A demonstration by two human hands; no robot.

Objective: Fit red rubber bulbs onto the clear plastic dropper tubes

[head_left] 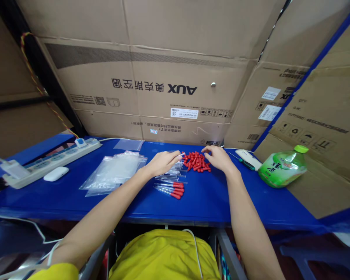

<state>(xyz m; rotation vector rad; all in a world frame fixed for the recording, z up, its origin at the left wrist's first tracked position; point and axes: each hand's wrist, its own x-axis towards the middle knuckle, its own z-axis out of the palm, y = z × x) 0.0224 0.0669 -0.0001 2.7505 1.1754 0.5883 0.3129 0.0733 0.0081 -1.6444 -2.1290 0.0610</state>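
Observation:
My left hand (162, 162) is closed around a clear glass dropper tube whose tip pokes out toward a pile of red rubber bulbs (197, 161) on the blue table (210, 202). My right hand (218, 156) rests over the right side of that pile, fingers curled down onto the bulbs. Below my left hand lies a row of clear tubes (175, 173), and nearer me several finished droppers with red bulbs (172, 189).
A stack of clear plastic bags (114, 173) lies left of the hands. A white power strip (51, 161) and a white earbud case (56, 173) sit at far left. A green bottle (282, 167) and a white device (249, 159) lie at right. Cardboard boxes (163, 93) wall the back.

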